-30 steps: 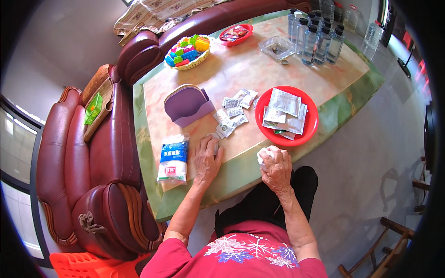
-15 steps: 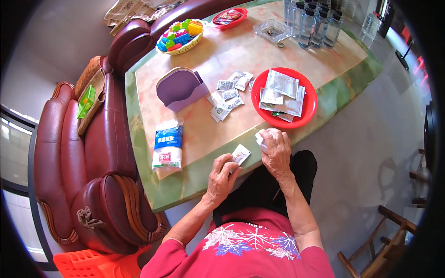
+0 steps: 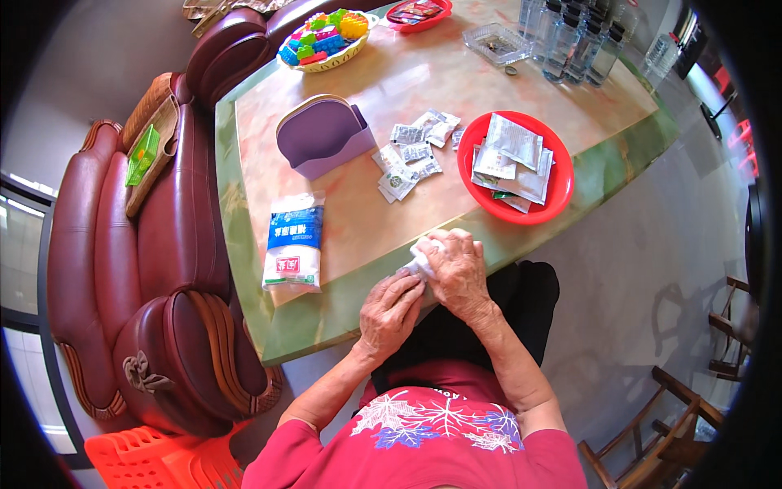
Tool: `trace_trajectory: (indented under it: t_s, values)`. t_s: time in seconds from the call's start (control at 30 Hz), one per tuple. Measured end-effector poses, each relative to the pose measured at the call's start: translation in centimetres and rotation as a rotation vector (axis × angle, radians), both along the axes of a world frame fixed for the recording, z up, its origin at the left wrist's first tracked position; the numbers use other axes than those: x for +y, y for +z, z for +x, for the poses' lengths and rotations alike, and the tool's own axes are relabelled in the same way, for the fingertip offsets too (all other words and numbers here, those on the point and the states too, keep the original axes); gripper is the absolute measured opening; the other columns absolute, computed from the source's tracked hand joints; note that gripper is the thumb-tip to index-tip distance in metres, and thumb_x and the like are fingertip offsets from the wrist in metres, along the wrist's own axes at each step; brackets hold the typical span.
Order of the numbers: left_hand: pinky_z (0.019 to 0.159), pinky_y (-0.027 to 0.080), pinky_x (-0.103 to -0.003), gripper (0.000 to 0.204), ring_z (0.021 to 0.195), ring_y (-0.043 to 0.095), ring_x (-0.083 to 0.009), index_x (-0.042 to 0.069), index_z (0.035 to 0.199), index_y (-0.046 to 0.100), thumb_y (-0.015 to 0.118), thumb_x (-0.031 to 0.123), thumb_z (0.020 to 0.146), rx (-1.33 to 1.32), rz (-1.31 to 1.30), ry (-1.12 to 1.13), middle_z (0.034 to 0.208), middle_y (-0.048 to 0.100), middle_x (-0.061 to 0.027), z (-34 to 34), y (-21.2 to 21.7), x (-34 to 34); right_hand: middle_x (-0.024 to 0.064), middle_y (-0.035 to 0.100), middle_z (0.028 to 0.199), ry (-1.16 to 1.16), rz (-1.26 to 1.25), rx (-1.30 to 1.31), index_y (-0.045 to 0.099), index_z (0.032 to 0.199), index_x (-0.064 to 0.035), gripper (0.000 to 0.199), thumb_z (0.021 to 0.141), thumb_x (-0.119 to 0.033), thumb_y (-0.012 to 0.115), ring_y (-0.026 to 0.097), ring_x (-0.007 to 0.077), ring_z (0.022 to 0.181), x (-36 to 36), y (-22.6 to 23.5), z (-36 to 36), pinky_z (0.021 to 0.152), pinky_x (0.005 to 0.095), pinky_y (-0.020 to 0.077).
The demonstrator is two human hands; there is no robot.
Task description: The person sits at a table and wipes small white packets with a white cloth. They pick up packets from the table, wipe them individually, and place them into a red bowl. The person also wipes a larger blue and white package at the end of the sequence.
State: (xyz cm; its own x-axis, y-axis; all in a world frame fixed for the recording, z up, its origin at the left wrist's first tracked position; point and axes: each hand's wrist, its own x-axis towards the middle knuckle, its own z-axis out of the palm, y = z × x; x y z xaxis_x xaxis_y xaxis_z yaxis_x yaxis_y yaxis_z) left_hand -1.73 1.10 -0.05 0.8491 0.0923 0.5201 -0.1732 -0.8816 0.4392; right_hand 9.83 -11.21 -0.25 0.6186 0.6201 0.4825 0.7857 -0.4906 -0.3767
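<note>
At the table's front edge, my right hand (image 3: 458,275) is closed on a crumpled white tissue or cloth (image 3: 422,254). My left hand (image 3: 389,318) meets it there, fingers closed on a small white sachet that is now mostly hidden under the tissue and fingertips. Several similar sachets (image 3: 397,173) lie loosely piled beyond my hands. To their right stands a red plate (image 3: 529,217) bearing larger silvery-white packets (image 3: 516,140). Left of the pile is an open purple holder (image 3: 322,134), and nearer me lies a blue-and-white plastic bag (image 3: 293,248) of white contents.
Along the far side are a basket of colourful toy bricks (image 3: 324,47), a small red dish (image 3: 419,13), a clear glass ashtray (image 3: 498,44) and several black-capped bottles (image 3: 574,49). A maroon leather sofa (image 3: 175,236) borders the left. A wooden chair (image 3: 664,432) stands at lower right.
My right hand has moved left with the tissue, onto the sachet in my left hand. The sachet was plainly visible before and is now mostly covered. The whole view has shifted slightly.
</note>
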Motion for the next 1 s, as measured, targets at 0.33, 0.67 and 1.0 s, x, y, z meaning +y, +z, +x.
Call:
trace_trajectory:
  t_s: [0.33, 0.67, 1.0]
  values:
    - [0.088, 0.045, -0.038, 0.021, 0.108, 0.061, -0.0254, 0.006, 0.098, 0.070, 0.073, 0.008, 0.078, -0.006, 0.104, 0.032, 0.107, 0.067, -0.0050, -0.2, -0.4, -0.1, 0.0168, 0.058, 0.113, 0.167, 0.297, 0.196, 0.061, 0.114, -0.0026, 0.041, 0.073, -0.001, 0.065, 0.050, 0.0356, 0.107, -1.1, 1.4, 0.1, 0.094, 0.0460, 0.0396]
    - [0.089, 0.046, -0.038, 0.021, 0.108, 0.063, -0.0249, 0.007, 0.097, 0.071, 0.074, 0.007, 0.077, -0.007, 0.079, 0.036, 0.108, 0.068, -0.0054, 0.0, 0.2, -0.2, 0.0046, 0.058, 0.118, 0.073, 0.015, 0.068, 0.065, 0.111, -0.0137, 0.035, 0.076, -0.016, 0.069, 0.049, 0.0271, 0.112, 0.4, 0.1, 0.2, 0.089, 0.0417, 0.0382]
    - [0.091, 0.047, -0.038, 0.023, 0.109, 0.063, -0.0257, 0.008, 0.101, 0.070, 0.072, 0.006, 0.079, -0.006, 0.068, 0.036, 0.111, 0.067, -0.0056, -0.1, -0.1, -0.3, 0.0146, 0.058, 0.114, -0.065, 0.164, 0.061, 0.063, 0.108, -0.0035, 0.039, 0.070, -0.004, 0.067, 0.051, 0.0325, 0.105, -2.5, 0.7, 1.9, 0.093, 0.0460, 0.0408]
